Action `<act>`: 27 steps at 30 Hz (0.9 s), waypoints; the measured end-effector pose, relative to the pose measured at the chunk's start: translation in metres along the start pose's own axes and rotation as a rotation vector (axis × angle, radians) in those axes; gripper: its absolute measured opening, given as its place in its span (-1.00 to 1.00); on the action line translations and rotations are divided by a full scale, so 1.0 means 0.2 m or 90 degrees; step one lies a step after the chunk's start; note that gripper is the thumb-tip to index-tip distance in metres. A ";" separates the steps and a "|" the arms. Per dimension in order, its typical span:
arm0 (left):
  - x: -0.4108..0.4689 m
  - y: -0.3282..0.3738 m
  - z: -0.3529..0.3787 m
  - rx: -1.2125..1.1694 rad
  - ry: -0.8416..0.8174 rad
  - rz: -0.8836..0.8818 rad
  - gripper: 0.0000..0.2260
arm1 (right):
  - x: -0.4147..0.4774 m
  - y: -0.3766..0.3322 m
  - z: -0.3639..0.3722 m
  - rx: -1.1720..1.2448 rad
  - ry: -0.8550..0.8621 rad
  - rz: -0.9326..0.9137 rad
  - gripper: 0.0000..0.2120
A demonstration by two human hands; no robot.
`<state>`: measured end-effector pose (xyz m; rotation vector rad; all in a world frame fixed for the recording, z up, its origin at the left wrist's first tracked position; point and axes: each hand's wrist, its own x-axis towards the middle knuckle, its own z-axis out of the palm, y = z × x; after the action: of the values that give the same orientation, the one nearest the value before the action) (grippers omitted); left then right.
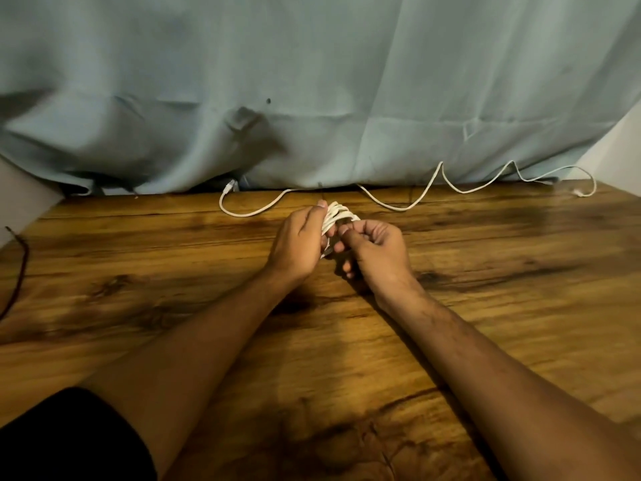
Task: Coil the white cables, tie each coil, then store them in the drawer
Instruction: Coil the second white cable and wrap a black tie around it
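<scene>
A small coil of white cable (335, 214) is held above the middle of the wooden table (503, 272). My left hand (299, 243) grips the coil from the left, its fingers wrapped round the loops. My right hand (376, 249) is closed beside it, pinching the cable's loose end at the coil's right side; a plug tip shows between the hands. A second white cable (409, 206) lies uncoiled in long waves along the table's far edge, from a plug at the left to the far right. No drawer is in view.
A pale blue curtain (312, 81) hangs behind the table's far edge. A dark red wire (20, 272) trails over the table's left edge. A black sleeve or garment (69, 439) fills the bottom left corner.
</scene>
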<state>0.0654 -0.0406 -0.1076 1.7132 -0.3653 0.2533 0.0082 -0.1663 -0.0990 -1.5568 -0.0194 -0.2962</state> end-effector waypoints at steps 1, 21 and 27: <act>0.00 0.00 -0.01 0.000 0.006 -0.007 -0.56 | 0.00 0.00 0.00 0.012 0.004 0.003 -0.79; 0.01 0.01 -0.11 0.281 0.049 0.168 -0.68 | 0.01 -0.08 -0.14 0.081 -0.158 0.071 -0.96; 0.01 0.02 -0.14 0.380 0.058 0.190 -0.72 | 0.01 -0.15 -0.20 0.301 -0.202 0.098 -0.77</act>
<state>0.0659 -0.0142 -0.0983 2.2172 -0.5119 0.7127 -0.0029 -0.2058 -0.0692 -1.1124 -0.2037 0.0791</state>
